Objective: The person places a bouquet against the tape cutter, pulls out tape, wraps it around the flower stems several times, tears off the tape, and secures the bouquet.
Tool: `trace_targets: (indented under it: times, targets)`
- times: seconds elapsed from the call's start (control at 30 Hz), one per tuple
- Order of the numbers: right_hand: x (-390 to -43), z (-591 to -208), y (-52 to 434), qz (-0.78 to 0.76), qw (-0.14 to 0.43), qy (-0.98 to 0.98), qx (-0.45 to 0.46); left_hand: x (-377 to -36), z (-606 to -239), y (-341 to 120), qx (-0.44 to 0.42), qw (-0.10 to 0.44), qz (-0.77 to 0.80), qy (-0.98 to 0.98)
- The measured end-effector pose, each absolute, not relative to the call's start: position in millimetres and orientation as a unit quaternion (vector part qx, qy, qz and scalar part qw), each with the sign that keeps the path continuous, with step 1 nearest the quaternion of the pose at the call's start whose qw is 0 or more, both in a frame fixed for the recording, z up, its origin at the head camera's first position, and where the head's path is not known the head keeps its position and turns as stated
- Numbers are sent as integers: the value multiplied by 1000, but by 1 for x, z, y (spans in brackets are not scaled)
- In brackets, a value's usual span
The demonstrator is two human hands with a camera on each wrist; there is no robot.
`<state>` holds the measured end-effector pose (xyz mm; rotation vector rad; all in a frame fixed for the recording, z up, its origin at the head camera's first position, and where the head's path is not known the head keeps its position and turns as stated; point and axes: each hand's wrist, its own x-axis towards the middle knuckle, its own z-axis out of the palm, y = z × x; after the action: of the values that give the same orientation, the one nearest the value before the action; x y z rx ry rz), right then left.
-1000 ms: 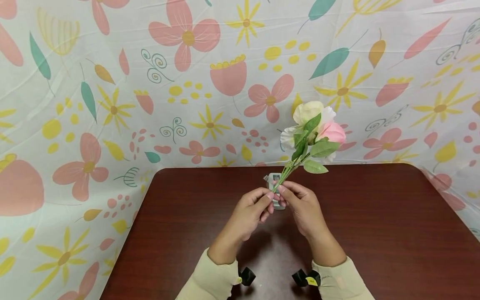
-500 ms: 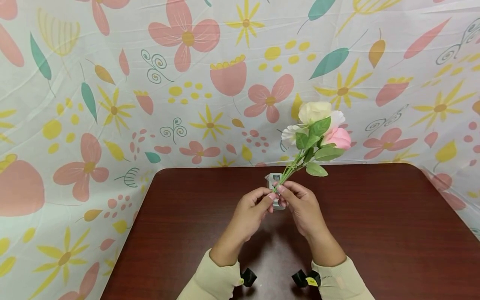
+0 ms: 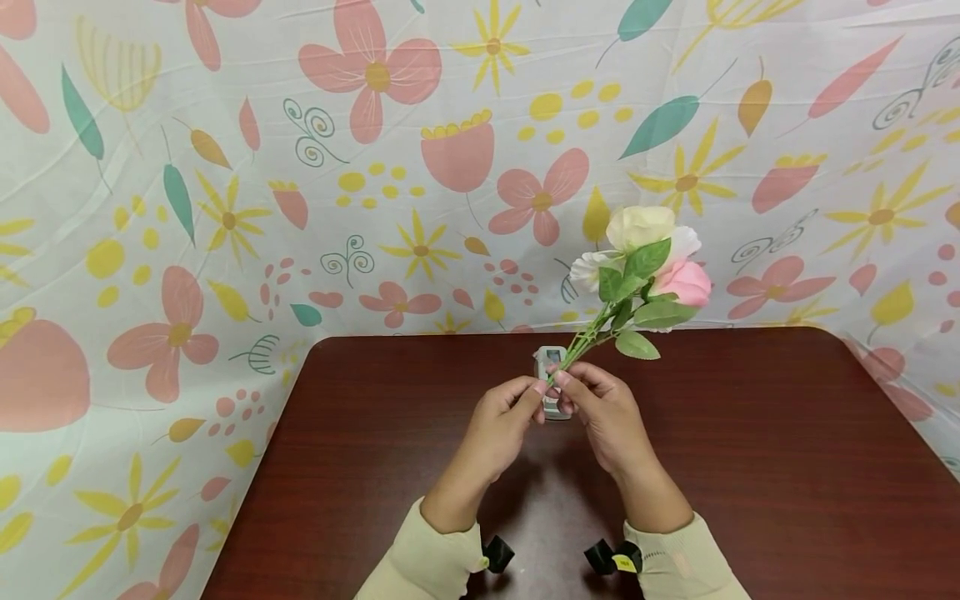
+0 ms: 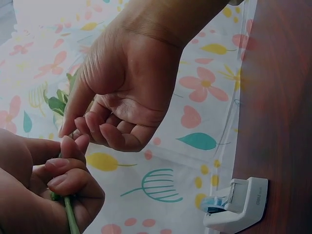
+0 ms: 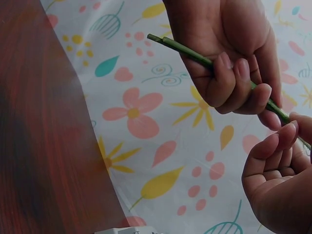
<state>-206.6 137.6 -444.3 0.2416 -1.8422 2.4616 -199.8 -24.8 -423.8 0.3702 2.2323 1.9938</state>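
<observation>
Stems of a small artificial bouquet run down into the person's right hand, which holds the bunch up off the tabletop and tilted away to the right, so the cream, white and pink blooms and green leaves stand clear of both hands and the lower stems stay exposed between them. In the right wrist view the right fingers are curled tight around the green stems, with the cut end poking out past the palm. The left hand sits just beside it, its fingers loosely bent, and its thumb and forefinger tips meet at the stems just above the right hand's grip; it looks like a light pinch, though whether they truly close on a stem I cannot tell for certain. Behind the hands, a small white tape dispenser rests on the tabletop, near but untouched. Cream sleeves cover both wrists, and a flower-print cloth hangs behind.
</observation>
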Motion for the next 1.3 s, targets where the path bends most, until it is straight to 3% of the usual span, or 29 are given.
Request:
trace_targets:
  times: [0.9, 1.3]
  targets:
    - [-204, -443, 139, 788, 35, -608, 84, -202, -428, -24, 141, 81, 718, 677]
    - [-203, -442, 139, 782, 37, -617, 81, -202, -428, -26, 150, 39, 672, 724]
